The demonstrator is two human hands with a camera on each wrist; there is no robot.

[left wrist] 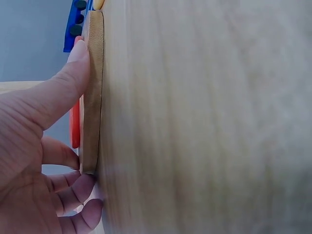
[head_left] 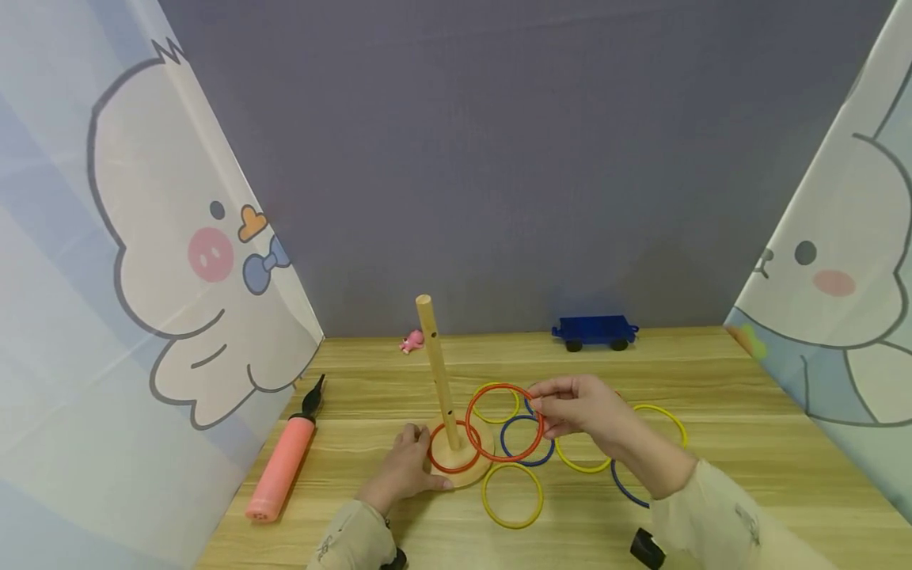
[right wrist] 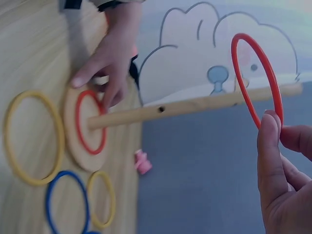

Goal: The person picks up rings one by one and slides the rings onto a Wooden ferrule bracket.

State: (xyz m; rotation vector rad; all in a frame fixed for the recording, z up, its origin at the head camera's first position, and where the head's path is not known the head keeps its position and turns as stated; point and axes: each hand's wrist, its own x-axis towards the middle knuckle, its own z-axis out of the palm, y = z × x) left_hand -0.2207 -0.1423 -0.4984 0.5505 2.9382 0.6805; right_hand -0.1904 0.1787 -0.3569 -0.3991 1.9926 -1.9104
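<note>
A wooden stand has an upright post [head_left: 439,368] with small holes, rising from a round base [head_left: 466,477]. My left hand [head_left: 408,467] grips the base's near-left edge, thumb at the front and fingers curled along the side. Around the foot of the post lies a red ring [right wrist: 78,119]. My right hand [head_left: 586,413] pinches another red ring [right wrist: 273,80] between thumb and fingertips. This ring is raised to the right of the post, apart from it in the head view, tilted, with its far side toward the post.
Yellow rings [head_left: 513,527] and blue rings [head_left: 527,464] lie on the table right of the base, some overlapping. A pink hand pump [head_left: 281,467] lies at left. Along the back wall are a small pink figure [head_left: 412,341] and a blue toy wagon [head_left: 594,331].
</note>
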